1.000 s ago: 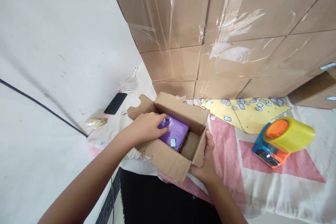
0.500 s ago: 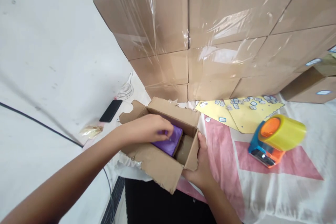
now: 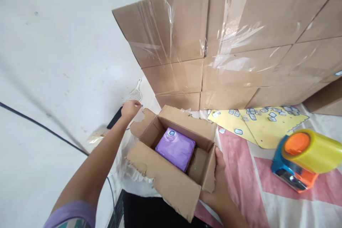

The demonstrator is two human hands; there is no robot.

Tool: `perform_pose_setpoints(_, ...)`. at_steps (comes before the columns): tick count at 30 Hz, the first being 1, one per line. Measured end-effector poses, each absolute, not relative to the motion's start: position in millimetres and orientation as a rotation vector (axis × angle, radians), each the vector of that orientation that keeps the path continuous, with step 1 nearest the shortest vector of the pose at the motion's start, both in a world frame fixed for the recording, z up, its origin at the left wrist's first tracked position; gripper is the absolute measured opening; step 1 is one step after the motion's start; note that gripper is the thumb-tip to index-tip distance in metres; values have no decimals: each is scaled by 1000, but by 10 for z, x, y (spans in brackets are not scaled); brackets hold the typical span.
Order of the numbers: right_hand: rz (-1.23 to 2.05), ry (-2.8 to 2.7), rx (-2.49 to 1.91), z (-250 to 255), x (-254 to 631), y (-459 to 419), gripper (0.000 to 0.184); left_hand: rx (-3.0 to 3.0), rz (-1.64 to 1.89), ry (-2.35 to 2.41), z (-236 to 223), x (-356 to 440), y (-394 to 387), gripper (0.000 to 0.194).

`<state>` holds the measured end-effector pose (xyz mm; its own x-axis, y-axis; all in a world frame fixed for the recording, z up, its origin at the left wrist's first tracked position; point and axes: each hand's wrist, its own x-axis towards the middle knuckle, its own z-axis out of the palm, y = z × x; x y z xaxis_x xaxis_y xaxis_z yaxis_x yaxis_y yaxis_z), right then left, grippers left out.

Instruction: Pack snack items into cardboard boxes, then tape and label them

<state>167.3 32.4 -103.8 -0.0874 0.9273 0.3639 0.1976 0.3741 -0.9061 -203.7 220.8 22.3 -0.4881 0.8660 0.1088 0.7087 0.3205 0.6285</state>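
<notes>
Four o'clock from the purple pack (image 3: 176, 149), my right hand (image 3: 219, 185) clamps its fingers on the torn-flapped box (image 3: 171, 183) beside pink-and-white cloth (image 3: 240, 165). The pack lies inside, glossy, blue-badged. At ten, my left hand (image 3: 129, 109) pinches a tiny sticker (image 3: 141, 105); beyond, taped cartons (image 3: 232, 42) stand at one, white wall (image 3: 58, 50) at ten.
</notes>
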Motion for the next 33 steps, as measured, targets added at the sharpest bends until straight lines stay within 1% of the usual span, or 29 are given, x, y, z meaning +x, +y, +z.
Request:
perform_pose_setpoints(2,838,-1559,-1071,-1063,1679,313,130,1456,896,2390,131,-2043,2252,15)
perform_pose_setpoints(5,829,-1585,-1074,-1035,1690,306,132,1545,961,2338,256,-1990,2215,22)
perform_pose_setpoints(8,821,-1629,-1042,-929,1692,312,131,1756,1095,2211,726,-1750,2007,30)
perform_pose_setpoints(10,804,-1648,-1016,-849,1684,326,127,2057,1202,2052,1150,-1414,1814,19)
perform_pose_setpoints(11,789,-1654,-1005,-815,1677,333,125,2417,1273,1860,1351,-1185,1730,15)
perform_pose_setpoints(12,774,-1659,-996,-787,1669,342,124,2703,1196,1604,1519,-918,1672,13)
perform_pose_setpoints(13,760,-1665,-992,-766,1658,350,124,2874,999,1385,1641,-624,1649,17)
perform_pose_setpoints(14,748,-1671,-992,-752,1646,359,124,2969,728,1207,1705,-314,1671,23)
perform_pose_setpoints(15,739,-1675,-991,-742,1633,369,125,3004,487,1144,1710,-2,1739,24)
perform_pose_setpoints(16,729,-1677,-984,-737,1620,379,126,3013,308,1121,1661,301,1848,19)
perform_pose_setpoints(17,717,-1677,-972,-734,1608,391,127,3005,149,1105,1565,585,1989,20)
perform_pose_setpoints(19,695,-1681,-943,-732,1590,416,130,2977,-102,1028,1284,1080,2308,27)
perform_pose_setpoints(21,683,-1686,-907,-737,1584,437,133,2893,-456,975,959,1478,2578,24)
perform_pose_setpoints(23,684,-1681,-881,-750,1586,453,133,2858,-654,939,663,1787,2725,22)
perform_pose_setpoints(25,683,-1675,-864,-774,1584,465,135,2871,-756,940,442,2022,2757,29)
perform_pose_setpoints(27,679,-1671,-857,-803,1572,477,140,2916,-797,980,325,2188,2733,44)
perform_pose_setpoints(29,668,-1665,-852,-830,1552,491,144,2968,-790,1021,325,2289,2706,57)
perform_pose_setpoints(30,669,-1665,-857,-838,1545,496,145,2988,-770,1035,372,2309,2693,59)
perform_pose_setpoints(31,676,-1669,-869,-841,1544,498,145,3002,-744,1046,451,2301,2676,56)
perform_pose_setpoints(33,714,-1683,-897,-826,1568,488,143,3021,-672,1076,695,2166,2608,39)
